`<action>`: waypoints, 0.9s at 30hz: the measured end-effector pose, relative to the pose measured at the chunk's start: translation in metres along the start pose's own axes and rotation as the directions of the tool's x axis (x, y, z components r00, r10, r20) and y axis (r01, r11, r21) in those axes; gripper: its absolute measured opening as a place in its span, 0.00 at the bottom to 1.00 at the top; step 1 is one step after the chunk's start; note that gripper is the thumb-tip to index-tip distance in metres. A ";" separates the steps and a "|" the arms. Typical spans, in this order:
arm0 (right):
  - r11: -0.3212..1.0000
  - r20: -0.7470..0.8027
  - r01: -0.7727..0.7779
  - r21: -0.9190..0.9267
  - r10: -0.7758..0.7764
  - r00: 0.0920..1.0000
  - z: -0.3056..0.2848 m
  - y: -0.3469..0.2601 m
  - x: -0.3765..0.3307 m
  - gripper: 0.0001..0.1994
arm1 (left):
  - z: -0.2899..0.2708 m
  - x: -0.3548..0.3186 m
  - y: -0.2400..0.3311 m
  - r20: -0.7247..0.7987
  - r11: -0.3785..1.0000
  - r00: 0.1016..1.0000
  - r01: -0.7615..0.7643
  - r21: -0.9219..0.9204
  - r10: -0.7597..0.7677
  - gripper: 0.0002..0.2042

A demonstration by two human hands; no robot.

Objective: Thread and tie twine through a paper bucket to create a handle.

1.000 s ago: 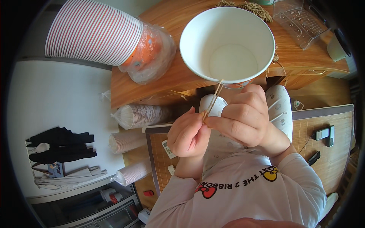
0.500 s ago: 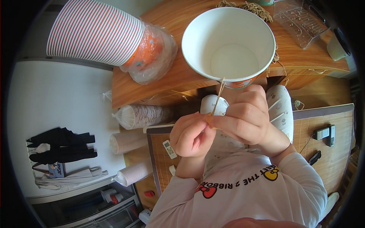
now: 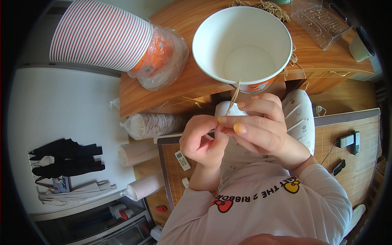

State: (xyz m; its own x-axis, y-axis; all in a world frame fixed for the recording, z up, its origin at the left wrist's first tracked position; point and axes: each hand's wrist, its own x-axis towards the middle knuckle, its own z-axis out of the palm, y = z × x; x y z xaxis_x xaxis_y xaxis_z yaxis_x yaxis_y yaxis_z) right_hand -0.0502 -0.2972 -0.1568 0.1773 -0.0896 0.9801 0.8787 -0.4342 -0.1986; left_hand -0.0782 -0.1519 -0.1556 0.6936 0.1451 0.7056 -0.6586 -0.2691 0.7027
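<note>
A large white paper bucket (image 3: 241,43) with an orange-printed outside stands at the table's near edge, its open top facing me. From its near rim a thin tan twine (image 3: 234,100) runs down to my hands, which meet just below the bucket. My left hand (image 3: 204,141) is closed, pinching the twine between thumb and forefinger. Against those fingertips, my right hand (image 3: 263,126) has its index finger at the twine's end; its other fingers are loosely bent and apart. Its thumb is mostly hidden. The end of the twine is covered by the fingers.
A tall nested stack of paper buckets (image 3: 102,34), partly in clear plastic, lies at the table's left. Bundled twine (image 3: 273,11), a clear plastic rack (image 3: 320,24) and a cup (image 3: 361,45) are farther back. Bagged cup stacks (image 3: 157,125) lie below left.
My right hand's fingers have loosened from a tight fist and spread somewhat. The left hand has shifted slightly left. The bucket appears a little farther up and left in view.
</note>
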 end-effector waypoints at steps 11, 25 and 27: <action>0.997 0.045 -0.013 -0.079 0.017 0.999 0.000 -0.001 0.001 0.19 | -0.004 -0.002 0.012 0.048 0.997 0.996 0.077 0.016 -0.077 0.08; 0.919 0.078 -0.366 0.146 0.359 0.930 -0.008 -0.012 0.006 0.18 | -0.003 -0.007 0.005 0.061 0.999 0.997 0.039 -0.001 -0.039 0.09; 0.904 0.084 -0.392 0.172 0.383 0.920 -0.012 -0.012 0.000 0.19 | -0.002 -0.008 0.005 0.070 0.996 0.994 0.085 -0.014 -0.084 0.08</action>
State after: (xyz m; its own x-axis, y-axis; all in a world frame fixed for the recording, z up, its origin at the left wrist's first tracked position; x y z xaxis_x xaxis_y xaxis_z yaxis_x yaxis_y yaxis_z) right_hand -0.0657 -0.3029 -0.1546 0.5368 -0.1733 0.8257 0.8010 -0.2026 -0.5633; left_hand -0.0875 -0.1524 -0.1580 0.7649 0.1005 0.6362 -0.6013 -0.2424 0.7613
